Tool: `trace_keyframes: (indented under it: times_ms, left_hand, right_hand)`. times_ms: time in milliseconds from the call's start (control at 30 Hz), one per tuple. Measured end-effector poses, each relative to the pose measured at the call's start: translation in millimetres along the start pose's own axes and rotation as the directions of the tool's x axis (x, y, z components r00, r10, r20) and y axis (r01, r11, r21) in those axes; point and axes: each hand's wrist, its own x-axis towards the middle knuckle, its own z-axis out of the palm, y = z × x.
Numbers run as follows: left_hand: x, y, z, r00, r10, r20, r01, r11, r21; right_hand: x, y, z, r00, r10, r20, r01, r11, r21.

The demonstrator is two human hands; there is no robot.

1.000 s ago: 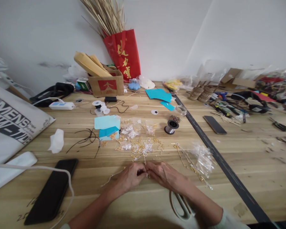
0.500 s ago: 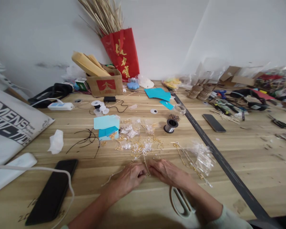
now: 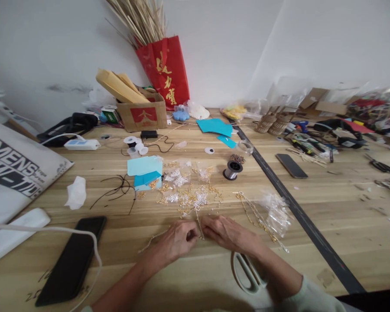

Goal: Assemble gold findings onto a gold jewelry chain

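Observation:
My left hand (image 3: pixel 178 238) is closed, its fingers curled round a thin silver chain (image 3: pixel 151 242). One stretch of the chain trails out to the left of this hand. Another short length of chain (image 3: pixel 199 223) lies in the narrow gap between my hands. Close beside it, my right hand (image 3: pixel 225 233) is closed with fingertips pressed together; what is in them is hidden. Just beyond the hands lie loose silver and gold findings (image 3: pixel 198 198). Scissors with pale handles (image 3: pixel 248 277) rest partly beneath my right forearm.
Gold and silver chains (image 3: pixel 255 216) and small clear bags (image 3: pixel 276 216) lie right of my hands. A wire spool (image 3: pixel 232 170) stands farther back. Black cords (image 3: pixel 117 188), a black phone (image 3: pixel 73 260) and a white cable (image 3: pixel 95 251) are at left. A dark strip (image 3: pixel 299 212) crosses the table.
Both hands stay nearly in place, with only slight finger movement near the chain. The whole view shifts a little.

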Motion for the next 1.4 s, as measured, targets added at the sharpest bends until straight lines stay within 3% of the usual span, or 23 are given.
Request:
trace_keyframes:
  times_ms: [367,567,933,1100,1200,1400]
  left_hand:
    - [1,-13,-0.1,0.991,-0.08,0.11,0.096,0.983,-0.154]
    - [-5,-7,-5.5,0.977,-0.11,0.181,0.122,0.991,-0.055]
    - [-11,5,-11.2,0.976,-0.057,0.208,0.039,0.995,0.089]
    - [0,-9,-3.7,0.978,-0.138,0.153,0.154,0.983,-0.099]
    - [8,-16,5.4,0.983,-0.14,0.12,0.167,0.951,-0.259]
    - [10,-14,13.6,0.961,-0.185,0.205,0.26,0.856,-0.447]
  right_hand:
    - [1,0,-5,0.999,-0.04,0.015,0.04,0.999,0.013]
    - [0,0,-5,0.996,-0.083,0.039,0.08,0.995,0.061]
    - [-1,-1,-6,0.993,-0.115,0.038,0.114,0.993,0.016]
    - [-1,0,-4,0.992,-0.118,0.052,0.117,0.993,0.01]
    - [-2,0,-5,0.991,-0.127,0.05,0.126,0.992,0.023]
    - [-1,3,-4,0.991,-0.134,0.024,0.133,0.989,0.06]
